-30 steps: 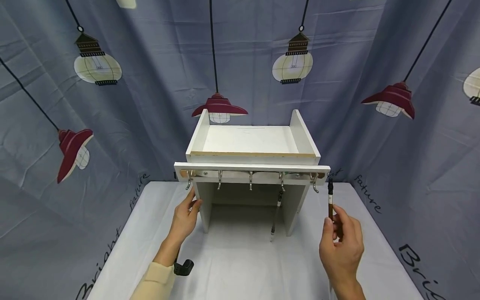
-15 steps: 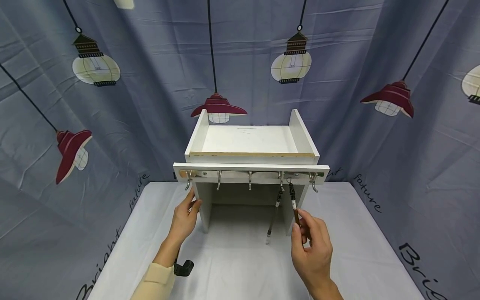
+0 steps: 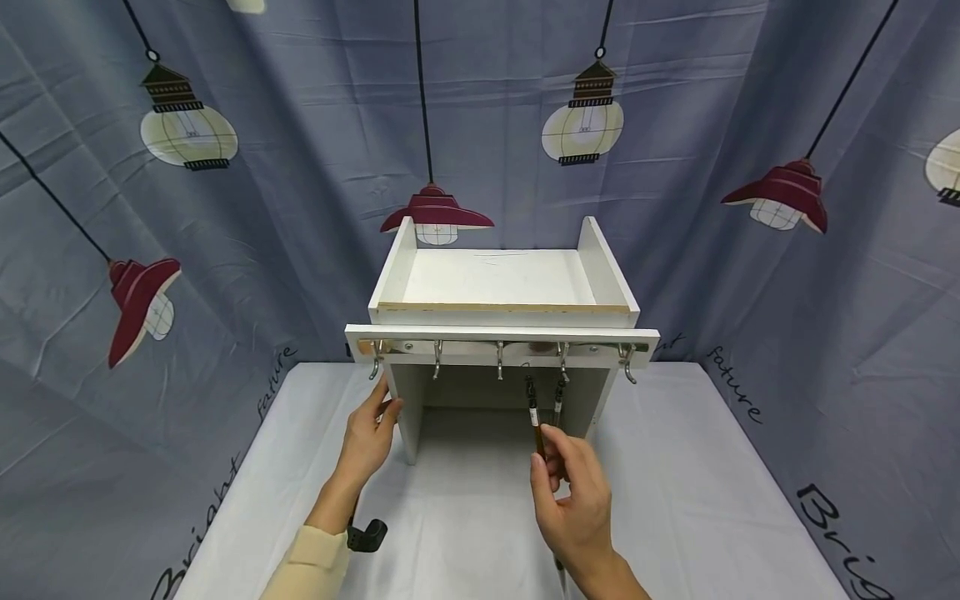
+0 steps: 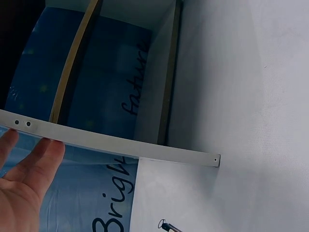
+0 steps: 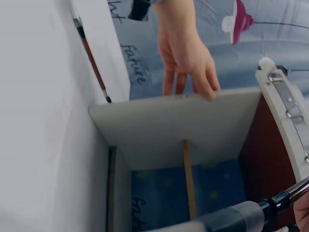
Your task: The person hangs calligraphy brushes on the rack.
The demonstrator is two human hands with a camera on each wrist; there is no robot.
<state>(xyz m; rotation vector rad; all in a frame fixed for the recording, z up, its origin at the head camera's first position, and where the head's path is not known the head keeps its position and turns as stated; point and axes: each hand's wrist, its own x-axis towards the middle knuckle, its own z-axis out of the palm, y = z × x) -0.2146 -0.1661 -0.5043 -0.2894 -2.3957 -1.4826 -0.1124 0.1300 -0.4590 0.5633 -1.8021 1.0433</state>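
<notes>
My right hand [image 3: 577,500] pinches a writing brush [image 3: 534,412] with a brown handle and a small loop on its upper end. That loop is below the hook rail, between the middle hook and the one to its right. In the right wrist view, a clear cap [image 5: 248,215] covers the brush's lower end. Another brush [image 3: 558,404] hangs from the second hook from the right, partly hidden by my hand. My left hand [image 3: 371,437] touches the left side panel of the white shelf [image 3: 408,408], its fingers fairly straight along the panel's edge.
Several metal hooks [image 3: 500,361] line the rail [image 3: 465,354]. An open tray [image 3: 502,279] tops the shelf. A third brush [image 5: 94,63] lies on the white table [image 3: 697,500], outside the left panel. A patterned curtain [image 3: 300,208] surrounds the table.
My right hand has carried the brush leftward from the right side of the shelf, past the hanging brush. My left hand keeps its place on the side panel.
</notes>
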